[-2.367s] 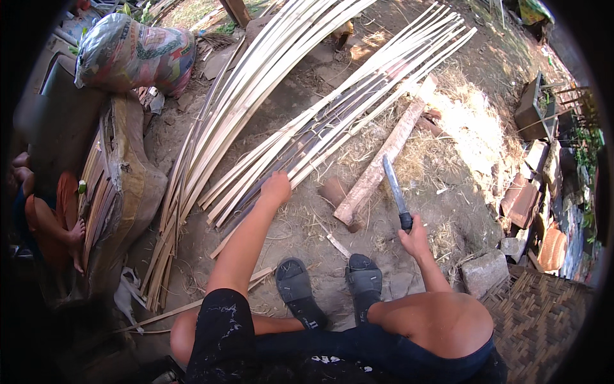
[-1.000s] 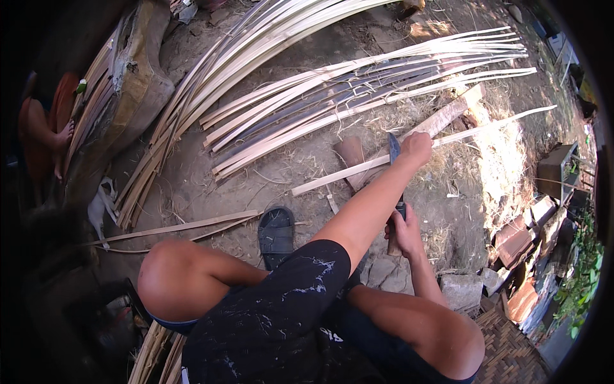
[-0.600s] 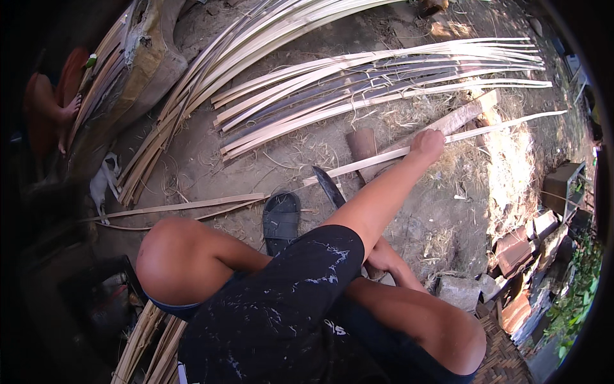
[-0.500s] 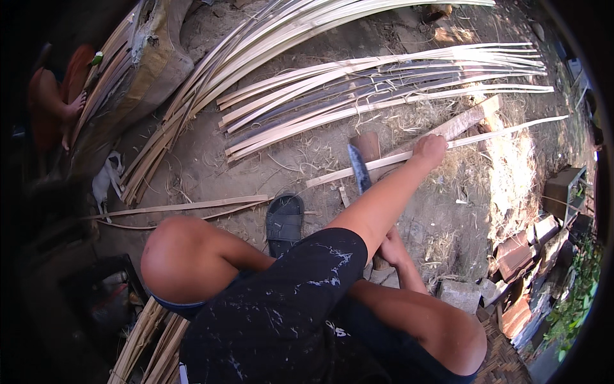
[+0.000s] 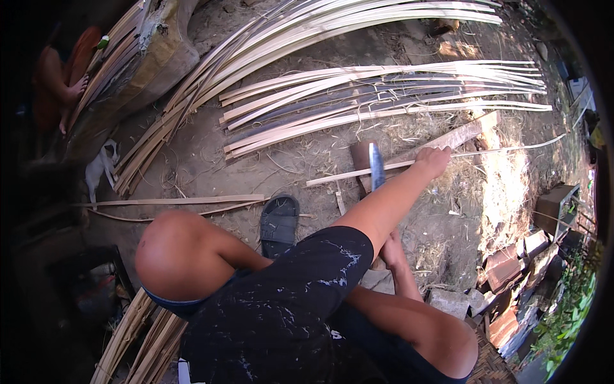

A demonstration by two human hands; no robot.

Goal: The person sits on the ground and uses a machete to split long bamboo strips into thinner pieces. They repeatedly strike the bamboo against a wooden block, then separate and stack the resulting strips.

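Observation:
Stretched across the middle, my left arm ends in my left hand point(image 5: 435, 160), closed around a long pale bamboo strip point(image 5: 336, 177). The strip runs from left of the blade out to the far right. A large knife point(image 5: 376, 165) points away from me, its blade crossing the strip to the left of that hand. My right hand point(image 5: 391, 249) sits below my left forearm, closed on the knife's handle, which is mostly hidden by the arm. Beneath the strip lie a wooden plank point(image 5: 470, 131) and a brown wood block point(image 5: 362, 153).
Several split strips point(image 5: 384, 80) lie in rows beyond my hands. A longer bundle point(image 5: 256, 57) curves behind them. A sandal point(image 5: 279, 224) is near my left knee. Bricks and rubble point(image 5: 505, 272) are piled at right. A white animal point(image 5: 102, 169) and another person's foot point(image 5: 75, 89) show at left.
The knife blade has swung right and now crosses the strip more upright. The strip has turned and shows a narrower side. My left hand keeps its hold; the view has shifted slightly.

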